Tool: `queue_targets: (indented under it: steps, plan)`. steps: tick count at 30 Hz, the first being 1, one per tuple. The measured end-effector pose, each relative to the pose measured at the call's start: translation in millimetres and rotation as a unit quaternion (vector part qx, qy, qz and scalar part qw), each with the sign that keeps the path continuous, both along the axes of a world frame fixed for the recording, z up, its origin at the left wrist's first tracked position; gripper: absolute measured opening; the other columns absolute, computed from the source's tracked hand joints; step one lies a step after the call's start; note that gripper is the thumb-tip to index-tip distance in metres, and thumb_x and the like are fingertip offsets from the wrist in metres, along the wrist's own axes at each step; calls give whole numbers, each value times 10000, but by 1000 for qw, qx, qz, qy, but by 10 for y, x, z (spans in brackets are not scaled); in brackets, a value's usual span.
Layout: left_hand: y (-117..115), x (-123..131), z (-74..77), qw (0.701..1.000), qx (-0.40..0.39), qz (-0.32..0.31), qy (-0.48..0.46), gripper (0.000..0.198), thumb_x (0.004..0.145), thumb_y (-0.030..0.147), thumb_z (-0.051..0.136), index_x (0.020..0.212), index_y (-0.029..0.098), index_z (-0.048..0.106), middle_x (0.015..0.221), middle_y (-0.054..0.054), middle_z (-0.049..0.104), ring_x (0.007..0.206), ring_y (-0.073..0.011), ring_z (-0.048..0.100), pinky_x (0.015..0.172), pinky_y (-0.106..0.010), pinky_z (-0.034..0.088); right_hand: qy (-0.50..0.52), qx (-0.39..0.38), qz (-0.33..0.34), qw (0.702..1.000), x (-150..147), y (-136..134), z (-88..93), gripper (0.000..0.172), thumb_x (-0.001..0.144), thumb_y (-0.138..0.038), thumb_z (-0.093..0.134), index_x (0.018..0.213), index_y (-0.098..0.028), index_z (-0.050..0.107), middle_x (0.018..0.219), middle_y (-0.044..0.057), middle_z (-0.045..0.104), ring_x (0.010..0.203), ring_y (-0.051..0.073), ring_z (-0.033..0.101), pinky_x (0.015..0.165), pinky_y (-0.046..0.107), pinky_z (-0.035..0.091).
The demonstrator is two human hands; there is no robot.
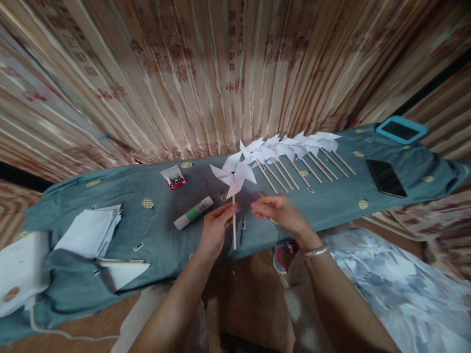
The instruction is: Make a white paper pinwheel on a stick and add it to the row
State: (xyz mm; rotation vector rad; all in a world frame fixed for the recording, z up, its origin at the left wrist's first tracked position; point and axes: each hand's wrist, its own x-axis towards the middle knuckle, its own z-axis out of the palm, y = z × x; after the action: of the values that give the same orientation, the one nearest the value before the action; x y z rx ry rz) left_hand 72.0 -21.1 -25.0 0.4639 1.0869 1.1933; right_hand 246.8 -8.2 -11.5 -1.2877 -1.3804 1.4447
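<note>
Forearms [184, 289] flank a pinwheel [234, 190] pointing away, blades [245, 172] foremost.

pinwheel blades [235, 183] matt paper; stick [234, 235] smooth wood; tablecloth [336, 203] matt cloth; bracelet [315, 252] shiny metal.

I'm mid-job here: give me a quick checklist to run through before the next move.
1. Left hand grips the held pinwheel by its stick: ok.
2. Pin head at the held pinwheel's centre: ok, visible; tightness, cannot tell.
3. Right hand apart from the held pinwheel: ok. Whether its curled fingers hold something small: cannot tell.
4. Held blades clear of the row of pinwheels: cannot tell; they meet in this view.
5. Red box open: ok.
6. Green-and-white tube lying apart from the left hand: cannot tell, very close.
</note>
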Motion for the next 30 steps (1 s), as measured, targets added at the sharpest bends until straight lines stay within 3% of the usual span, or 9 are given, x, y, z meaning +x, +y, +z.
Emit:
queue_targets:
  steps: [3, 6, 10, 18, 24, 30]
  plan:
    - [-45, 27, 14, 1000, -12, -24, 14, 335, 429, 301, 950, 693, 161, 799, 690, -63, 755, 634, -123, 626, 621, -232, 472, 67, 70, -197, 976, 205, 155, 38, 346, 646, -538, 826, 677, -211, 715, 660, 5, 681, 597, 123, 529, 603, 270, 421]
    - [-87, 46, 30, 998, -18, -55, 28, 318, 426, 293, 950, 669, 160, 796, 676, -66, 752, 623, -126, 619, 611, -236, 471, 119, 95, -272, 950, 278, 257, 30, 364, 587, -515, 870, 766, -225, 740, 747, 9, 716, 715, 149, 603, 722, 295, 474]
    - [-115, 63, 33, 995, -16, -87, 41, 294, 455, 269, 939, 688, 154, 802, 686, -72, 757, 647, -129, 627, 633, -230, 469, 139, 44, -247, 958, 264, 293, 29, 410, 585, -555, 856, 784, -217, 740, 748, 14, 705, 718, 147, 612, 698, 285, 481]
    - [-81, 76, 23, 996, -18, -74, 46, 294, 433, 272, 940, 667, 164, 798, 678, -62, 757, 603, -118, 602, 605, -228, 454, 129, 13, -204, 970, 209, 278, 60, 399, 483, -514, 900, 662, -214, 706, 570, -31, 605, 511, 92, 459, 505, 243, 390]
    - [-71, 72, -31, 996, -1, -54, 76, 299, 425, 290, 939, 661, 176, 796, 694, -67, 767, 605, -129, 603, 611, -247, 453, 127, 5, -192, 973, 162, 245, 63, 413, 473, -541, 895, 619, -216, 686, 511, -40, 576, 484, 92, 466, 490, 241, 390]
    - [-56, 65, -61, 996, 14, -39, 83, 314, 432, 309, 934, 687, 180, 805, 708, -62, 775, 629, -130, 611, 645, -249, 458, 133, -8, -165, 977, 108, 207, 55, 406, 504, -531, 894, 628, -202, 692, 579, -10, 649, 550, 110, 545, 549, 253, 419]
